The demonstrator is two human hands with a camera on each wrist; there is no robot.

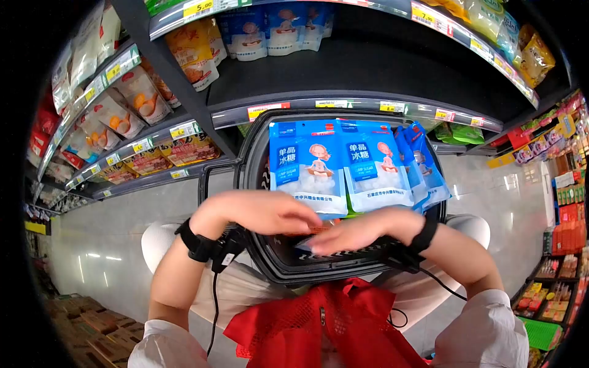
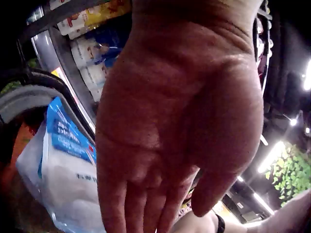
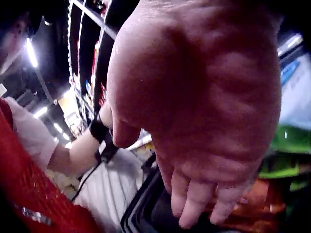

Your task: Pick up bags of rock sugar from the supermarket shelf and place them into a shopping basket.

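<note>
Two blue and white lump sugar bags (image 1: 308, 165) (image 1: 375, 164) lie side by side in a black basket (image 1: 270, 270), with more blue bags (image 1: 424, 161) overlapping at their right. Over the basket's near part, the left hand (image 1: 264, 211) and right hand (image 1: 368, 232) reach inward, fingertips close together and slightly blurred. In the left wrist view the left palm (image 2: 175, 116) shows with straight fingers, a sugar bag (image 2: 70, 170) beside it. The right palm (image 3: 199, 97) has relaxed fingers above orange packaging (image 3: 260, 204). Neither hand holds anything visible.
Behind the basket stands a dark shelf (image 1: 270, 76) with price tags and blue pouches (image 1: 285, 27). Snack bags (image 1: 141, 95) fill the shelves at left. Cartons (image 1: 92, 331) lie at lower left, and a green tray (image 1: 540, 334) is at lower right.
</note>
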